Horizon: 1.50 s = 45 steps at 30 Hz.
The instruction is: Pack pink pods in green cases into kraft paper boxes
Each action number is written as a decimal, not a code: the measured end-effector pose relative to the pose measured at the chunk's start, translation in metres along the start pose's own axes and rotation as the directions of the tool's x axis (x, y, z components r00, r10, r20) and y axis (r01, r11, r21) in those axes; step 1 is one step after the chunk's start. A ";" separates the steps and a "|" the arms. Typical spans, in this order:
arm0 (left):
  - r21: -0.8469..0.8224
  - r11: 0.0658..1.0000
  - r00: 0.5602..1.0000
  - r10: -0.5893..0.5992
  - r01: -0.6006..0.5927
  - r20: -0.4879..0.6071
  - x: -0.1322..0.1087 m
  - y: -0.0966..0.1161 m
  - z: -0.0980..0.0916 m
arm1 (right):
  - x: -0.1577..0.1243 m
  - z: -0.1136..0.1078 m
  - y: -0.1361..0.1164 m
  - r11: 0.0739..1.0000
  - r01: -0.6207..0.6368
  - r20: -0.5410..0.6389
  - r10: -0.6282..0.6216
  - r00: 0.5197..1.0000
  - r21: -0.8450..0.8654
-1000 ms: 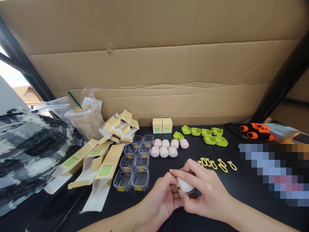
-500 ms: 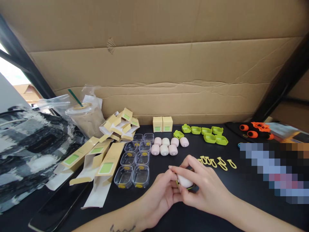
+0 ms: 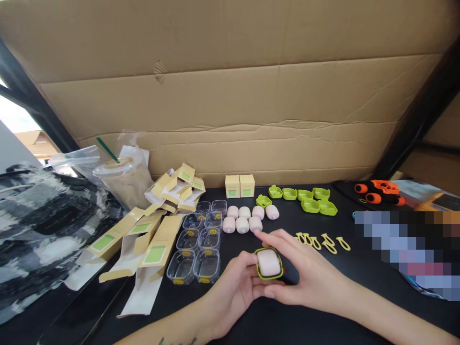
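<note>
A pale pinkish-white rounded case (image 3: 269, 261) sits inside a bright green cover (image 3: 257, 271), whose rim frames it. My left hand (image 3: 233, 285) grips the covered case, thumb on its near-left edge and fingers beneath. Around its right side, my right hand (image 3: 311, 273) is spread, thumb and fingers apart with dark table showing between them; whether a fingertip touches the cover I cannot tell. Beyond both hands lie several loose pale pink and white cases (image 3: 242, 224). Several more green covers (image 3: 309, 206) are farther back, with small yellow-green loops (image 3: 314, 243) to the right.
Clear plastic boxes (image 3: 189, 239) stand in rows on the left. Beside them are opened cartons (image 3: 158, 247) and a bagged drink cup (image 3: 125, 179). Two small closed boxes (image 3: 240, 186) rest against the cardboard wall (image 3: 223, 105). An orange-and-black item (image 3: 383, 191) lies at back right.
My right hand has loosened and spread away from the case. The case has tilted, so its white face and the green rim now show toward me.
</note>
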<state>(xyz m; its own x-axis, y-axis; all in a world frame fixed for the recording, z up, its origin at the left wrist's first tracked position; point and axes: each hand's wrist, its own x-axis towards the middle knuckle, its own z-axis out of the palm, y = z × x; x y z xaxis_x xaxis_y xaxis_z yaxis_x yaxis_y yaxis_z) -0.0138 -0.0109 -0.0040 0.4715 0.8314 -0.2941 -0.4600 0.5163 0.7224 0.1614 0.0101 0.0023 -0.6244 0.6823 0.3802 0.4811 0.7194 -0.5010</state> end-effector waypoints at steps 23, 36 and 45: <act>0.583 0.811 0.984 -0.058 -0.052 0.168 -0.025 0.019 0.004 | 0.001 -0.011 0.000 0.815 0.004 -0.075 0.048 0.996 0.580; 0.434 -0.893 0.630 0.408 0.123 0.661 -0.069 0.033 -0.048 | 0.015 -0.016 0.016 0.686 -0.047 -0.201 0.277 0.940 0.726; 0.703 -0.696 0.831 0.299 -0.146 0.469 -0.063 0.003 -0.014 | 0.015 -0.023 0.014 0.683 -0.144 -0.143 0.345 0.928 0.716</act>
<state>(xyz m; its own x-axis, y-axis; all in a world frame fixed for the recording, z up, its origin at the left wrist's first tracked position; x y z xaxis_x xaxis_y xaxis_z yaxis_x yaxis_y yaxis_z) -0.0555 -0.0590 0.0087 0.6070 0.7490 0.2656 0.7802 -0.6252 -0.0200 0.1728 0.0338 0.0184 -0.3254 0.8998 0.2905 -0.0224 0.2998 -0.9537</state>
